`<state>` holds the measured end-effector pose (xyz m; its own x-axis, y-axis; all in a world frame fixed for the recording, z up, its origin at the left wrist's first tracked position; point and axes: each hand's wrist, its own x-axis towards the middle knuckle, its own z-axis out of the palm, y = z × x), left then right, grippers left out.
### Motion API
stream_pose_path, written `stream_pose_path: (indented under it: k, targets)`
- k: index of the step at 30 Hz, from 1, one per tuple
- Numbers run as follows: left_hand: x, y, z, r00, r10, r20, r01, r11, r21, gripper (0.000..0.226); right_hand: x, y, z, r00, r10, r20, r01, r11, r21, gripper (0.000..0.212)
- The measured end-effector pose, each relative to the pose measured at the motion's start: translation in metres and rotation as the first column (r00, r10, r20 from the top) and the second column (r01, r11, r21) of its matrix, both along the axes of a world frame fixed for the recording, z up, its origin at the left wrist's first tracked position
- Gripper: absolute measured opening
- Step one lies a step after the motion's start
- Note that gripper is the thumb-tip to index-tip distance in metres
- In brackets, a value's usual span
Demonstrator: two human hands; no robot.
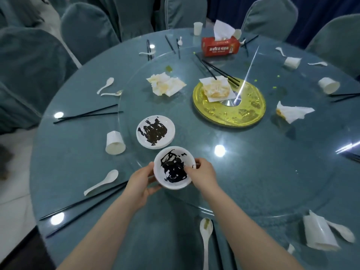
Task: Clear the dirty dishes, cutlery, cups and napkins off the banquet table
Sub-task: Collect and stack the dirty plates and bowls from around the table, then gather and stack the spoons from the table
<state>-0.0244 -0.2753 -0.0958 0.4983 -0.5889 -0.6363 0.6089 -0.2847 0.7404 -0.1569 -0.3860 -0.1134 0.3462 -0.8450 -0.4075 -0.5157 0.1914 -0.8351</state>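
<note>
While both hands are holding the dirty white bowl [174,168] just above the near edge of the glass turntable [253,152], the rest of the round table [78,172] is sitting there pretty messy. The left hand [141,184] is cupping the bowl's left side with fingers curled under it, and the right hand [202,172] is pinching the right rim, thumb dipping inside. The bowl is smeared with dark sauce, same as the small plate [155,131] just behind it.

The table is wearing a teal cloth under glass, with ceiling lights glaring off it. Stained napkins [165,85] are lying near the gold centre disc [233,112], a red tissue box [220,46] is sitting at the far side, and tipped paper cups [115,143], white spoons [102,183] and black chopsticks [87,114] are scattered round the edge. Teal-covered chairs [87,30] are ringing the table.
</note>
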Motion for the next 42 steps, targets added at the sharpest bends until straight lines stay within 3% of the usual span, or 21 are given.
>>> stream_pose_path:
  k: [7,11,14,18,20,22,26,30,37,42]
  targets:
    - [0.023,-0.011,-0.01,0.997,0.053,-0.058,-0.057,0.995,-0.08,0.02,0.025,-0.025,-0.002,0.992,-0.062,0.109,0.062,0.998,0.005,0.031]
    - [0.031,0.015,-0.025,0.996,0.084,0.0,-0.084,0.996,0.0,0.02,0.011,-0.011,-0.013,0.982,-0.132,0.134,0.132,0.991,0.012,0.038]
    - [0.043,0.049,-0.035,0.987,0.116,0.107,-0.124,0.989,0.078,0.018,-0.014,0.016,-0.023,0.964,-0.233,0.124,0.233,0.972,0.021,0.03]
    - [0.081,0.09,-0.039,0.924,0.101,0.368,-0.174,0.969,0.173,0.02,-0.046,0.052,-0.036,0.984,-0.181,0.001,0.181,0.983,-0.013,0.02]
    - [0.107,0.1,-0.042,0.834,-0.006,0.552,-0.17,0.948,0.269,0.022,-0.055,0.064,-0.038,0.988,-0.153,-0.037,0.152,0.988,-0.028,0.018]
    - [0.13,0.103,-0.048,0.704,-0.213,0.678,-0.127,0.901,0.415,0.026,-0.062,0.074,-0.038,0.987,-0.147,-0.067,0.144,0.989,-0.044,0.017]
    - [0.152,0.103,-0.066,0.549,-0.508,0.664,-0.013,0.789,0.614,0.023,-0.08,0.089,-0.032,0.98,-0.136,-0.145,0.119,0.986,-0.117,0.021]
    - [0.154,0.104,-0.069,0.517,-0.608,0.602,0.05,0.724,0.688,0.01,-0.1,0.108,-0.026,0.954,-0.13,-0.271,0.091,0.984,-0.152,0.023]
    - [0.135,0.118,-0.062,0.527,-0.456,0.717,0.029,0.853,0.522,0.01,-0.119,0.142,-0.029,0.825,-0.078,-0.56,0.026,0.995,-0.1,0.013]
    - [0.112,0.14,-0.053,0.589,-0.358,0.724,-0.024,0.888,0.459,0.011,-0.102,0.157,-0.035,0.793,-0.045,-0.607,-0.006,0.997,-0.083,0.017]
